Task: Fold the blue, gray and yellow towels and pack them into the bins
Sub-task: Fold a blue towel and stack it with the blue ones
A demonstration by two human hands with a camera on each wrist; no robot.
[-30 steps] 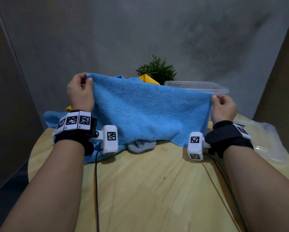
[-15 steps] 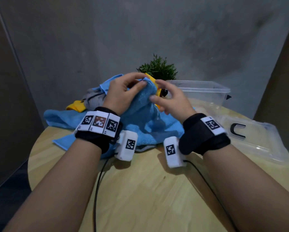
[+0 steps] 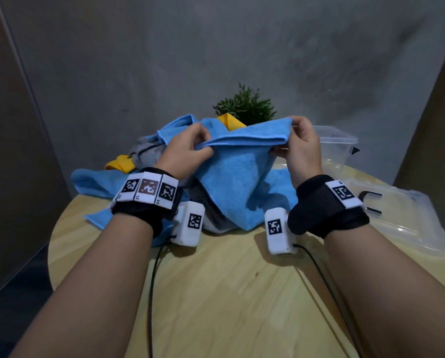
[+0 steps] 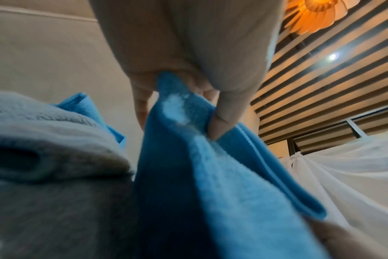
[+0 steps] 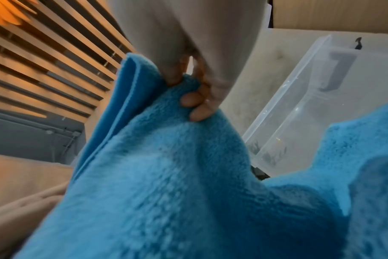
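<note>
Above the far half of the round wooden bench [image 3: 216, 293], I hold the blue towel [image 3: 242, 182] in the air, doubled over, with its two hemmed edges lying together along the top. My left hand [image 3: 187, 151] pinches these edges at one end between thumb and fingers, and my right hand [image 3: 302, 148] does the same at the other end, so both hands are closed on the cloth and nothing else. I think the towel is held like this to keep the hems aligned and the top line straight, while the loose lower part hangs down and its tip touches the heap below. In the left wrist view the thumb [image 4: 228, 112] presses the folded corner, and in the right wrist view the fingertips [image 5: 197, 108] curl under the cloth. Behind and under the towel lies the heap of unfolded towels: a gray towel [image 3: 149, 153], a yellow towel [image 3: 120, 162] and more blue cloth [image 3: 94, 179] spreading to the left edge of the bench. The clear plastic bin [image 3: 337, 146] stands just beside my right hand, and I see nothing inside it. A clear lid [image 3: 402, 215] lies at the right edge. The near half of the bench is bare wood, only the wrist cables [image 3: 151, 293] cross it, so I judge that there is enough room to lay the towel flat for the next fold.
</note>
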